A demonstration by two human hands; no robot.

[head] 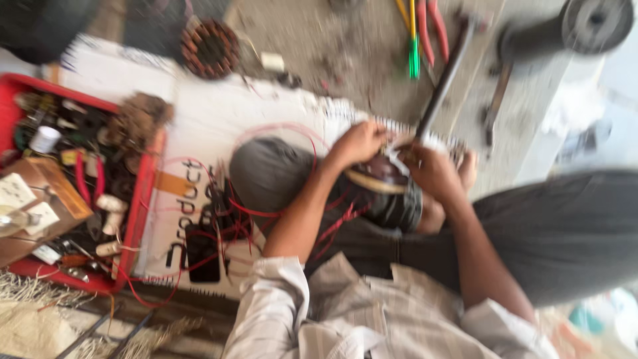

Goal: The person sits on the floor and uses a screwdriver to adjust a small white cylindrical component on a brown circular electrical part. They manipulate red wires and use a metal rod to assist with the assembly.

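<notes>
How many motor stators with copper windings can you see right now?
2: one stator lies on the floor at top left; another sits on the person's lap between both hands. The blur may hide others.

A single view is given, taken from a camera worn on the head and aimed steeply down over the chest and forearms. The two hands are seen close, near the middle of the frame. The floor is taken in out to a red plastic tool tray at the left edge.

Two hands — one red tray, one copper-wound coil ring, one white roll — one black rod.
</notes>
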